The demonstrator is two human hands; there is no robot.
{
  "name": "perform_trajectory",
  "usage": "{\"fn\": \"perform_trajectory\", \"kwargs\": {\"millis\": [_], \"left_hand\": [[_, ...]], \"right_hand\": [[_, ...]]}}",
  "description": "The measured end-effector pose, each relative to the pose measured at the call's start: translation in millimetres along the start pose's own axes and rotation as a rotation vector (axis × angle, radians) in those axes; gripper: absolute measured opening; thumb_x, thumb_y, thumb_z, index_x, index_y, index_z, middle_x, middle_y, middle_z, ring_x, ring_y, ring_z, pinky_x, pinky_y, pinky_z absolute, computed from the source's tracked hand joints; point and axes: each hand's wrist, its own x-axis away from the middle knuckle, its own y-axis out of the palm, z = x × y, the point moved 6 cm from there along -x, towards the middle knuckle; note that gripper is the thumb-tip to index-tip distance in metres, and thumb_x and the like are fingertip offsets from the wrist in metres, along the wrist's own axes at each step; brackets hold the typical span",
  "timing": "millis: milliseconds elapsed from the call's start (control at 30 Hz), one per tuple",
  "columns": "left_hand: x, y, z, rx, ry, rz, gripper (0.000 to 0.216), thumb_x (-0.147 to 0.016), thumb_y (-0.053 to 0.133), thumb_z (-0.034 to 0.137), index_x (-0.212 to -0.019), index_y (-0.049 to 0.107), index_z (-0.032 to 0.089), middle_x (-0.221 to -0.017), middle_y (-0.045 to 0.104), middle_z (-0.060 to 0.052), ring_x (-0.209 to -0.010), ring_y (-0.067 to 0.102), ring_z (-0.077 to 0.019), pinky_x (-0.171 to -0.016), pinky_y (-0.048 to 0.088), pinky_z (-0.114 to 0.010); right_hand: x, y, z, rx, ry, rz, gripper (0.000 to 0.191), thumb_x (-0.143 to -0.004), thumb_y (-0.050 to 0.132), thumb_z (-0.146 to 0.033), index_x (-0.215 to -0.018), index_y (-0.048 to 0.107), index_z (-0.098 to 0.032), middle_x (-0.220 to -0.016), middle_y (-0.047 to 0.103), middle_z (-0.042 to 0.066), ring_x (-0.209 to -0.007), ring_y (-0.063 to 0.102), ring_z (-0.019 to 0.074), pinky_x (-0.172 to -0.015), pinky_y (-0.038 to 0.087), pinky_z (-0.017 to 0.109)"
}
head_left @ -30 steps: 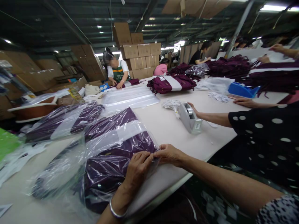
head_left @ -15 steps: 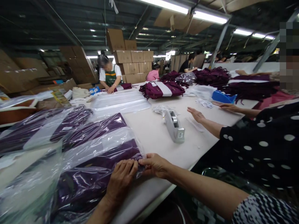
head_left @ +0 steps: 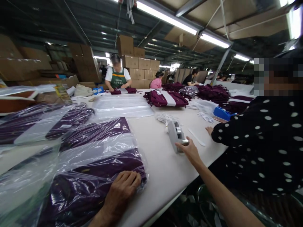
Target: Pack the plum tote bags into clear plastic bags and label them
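Note:
A clear plastic bag (head_left: pixel 129 138) holds folded dark purple cloth goods (head_left: pixel 99 165) with a white band around them; it lies flat on the table in front of me. My left hand (head_left: pixel 125 187) rests at its near right corner, fingers curled together over the plastic. My right hand (head_left: pixel 190 149) reaches to the grey tape dispenser (head_left: pixel 174 135), with thumb and fingers closed about its near end. Whether a piece of tape is between the fingertips is too small to tell. A roll of tape (head_left: pixel 178 130) sits in the dispenser.
Flat clear bags (head_left: pixel 123 105) and a banded purple bundle (head_left: pixel 165 98) lie farther back. Another bagged bundle (head_left: pixel 40 121) is at left. A co-worker in a dotted top (head_left: pixel 265 135) stands close on my right. A blue holder (head_left: pixel 221 113) lies near that person's arm.
My right hand has left the bag's corner and moved forward and right to the tape dispenser. My left hand stays on the bag. The co-worker at right has leaned in, arm drawn back.

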Motion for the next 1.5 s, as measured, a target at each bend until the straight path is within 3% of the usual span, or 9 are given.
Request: {"fn": "perform_trajectory", "kwargs": {"millis": [133,400,533,667,767,900,1100,1367,1500], "left_hand": [[1.1,-0.8,-1.3,0.006,-0.015,0.020,0.045,-0.106,0.022,0.022,-0.107,0.066,0.016,-0.096,0.071,-0.006,-0.089,0.061,-0.0186,-0.088,0.045,-0.034],[6.8,2.4,-6.2,0.039,-0.022,-0.005,0.043,-0.106,0.024,0.025,-0.113,0.066,0.017,-0.102,0.072,-0.006,-0.094,0.062,-0.0189,-0.089,0.046,-0.034],[6.0,0.9,-5.4,0.047,-0.017,-0.019,0.044,-0.106,0.023,0.025,-0.113,0.066,0.017,-0.102,0.072,-0.005,-0.094,0.062,-0.0185,-0.088,0.047,-0.034],[3.8,-3.1,-2.9,0.049,-0.016,0.015,0.044,-0.106,0.023,0.024,-0.111,0.066,0.017,-0.099,0.072,-0.004,-0.090,0.063,-0.0177,-0.086,0.047,-0.033],[5.1,-2.0,-3.3,0.036,-0.009,0.018,0.042,-0.106,0.024,0.023,-0.111,0.066,0.017,-0.100,0.072,-0.005,-0.091,0.063,-0.0184,-0.086,0.047,-0.033],[9.5,3.0,-5.5,0.024,0.000,-0.020,0.038,-0.105,0.028,0.022,-0.116,0.065,0.017,-0.104,0.072,-0.006,-0.094,0.063,-0.0195,-0.088,0.047,-0.035],[10.3,3.2,-7.2,0.047,-0.040,-0.014,0.031,-0.102,0.037,0.016,-0.114,0.065,0.018,-0.102,0.073,-0.005,-0.094,0.064,-0.0190,-0.087,0.048,-0.034],[8.3,2.9,-8.7,0.075,-0.070,-0.014,0.031,-0.098,0.040,0.010,-0.113,0.065,0.019,-0.103,0.073,-0.004,-0.094,0.065,-0.0192,-0.088,0.047,-0.034],[5.5,0.7,-8.7,0.097,-0.109,-0.011,0.028,-0.094,0.046,0.007,-0.110,0.064,0.020,-0.100,0.072,-0.003,-0.092,0.064,-0.0189,-0.085,0.047,-0.033]], "right_hand": [[5.7,16.2,3.5,0.126,-0.043,0.008,0.070,-0.074,0.068,-0.050,-0.133,0.055,-0.015,-0.101,0.074,0.012,-0.097,0.070,0.0294,-0.088,0.050,0.036],[-2.5,27.5,-1.6,0.008,-0.063,-0.045,0.060,-0.070,0.071,-0.042,-0.124,0.056,-0.021,-0.088,0.071,0.005,-0.083,0.067,0.0243,-0.078,0.049,0.032],[-22.1,27.4,-9.8,-0.197,-0.067,-0.257,0.062,-0.064,0.077,-0.038,-0.120,0.061,-0.019,-0.080,0.069,0.001,-0.075,0.064,0.0202,-0.071,0.047,0.030],[-40.2,16.7,-14.4,-0.471,0.057,-0.511,0.049,-0.070,0.073,-0.051,-0.104,0.072,-0.015,-0.097,0.073,0.008,-0.091,0.064,0.0202,-0.082,0.046,0.031],[-57.1,11.4,-13.1,-0.522,0.205,-0.449,0.035,-0.069,0.073,-0.048,-0.083,0.073,-0.016,-0.095,0.074,0.009,-0.094,0.063,0.0206,-0.087,0.044,0.035],[-66.5,13.7,-15.9,-0.499,0.250,-0.350,0.020,-0.056,0.078,-0.031,-0.068,0.070,-0.017,-0.079,0.073,0.005,-0.090,0.063,0.0227,-0.087,0.042,0.039],[-40.6,-8.8,-3.0,-0.570,0.230,-0.156,0.025,-0.056,0.077,-0.037,-0.072,0.070,-0.019,-0.099,0.075,0.008,-0.109,0.062,0.0258,-0.090,0.044,0.034],[-14.6,8.7,34.1,-0.566,0.437,-0.158,0.012,-0.058,0.070,-0.028,-0.064,0.065,-0.018,-0.074,0.073,0.008,-0.079,0.070,0.0239,-0.070,0.053,0.035],[-11.0,-4.8,39.6,-0.482,0.450,-0.125,0.014,-0.056,0.074,-0.024,-0.055,0.061,-0.019,-0.067,0.070,0.007,-0.079,0.068,0.0249,-0.067,0.052,0.034]]}}
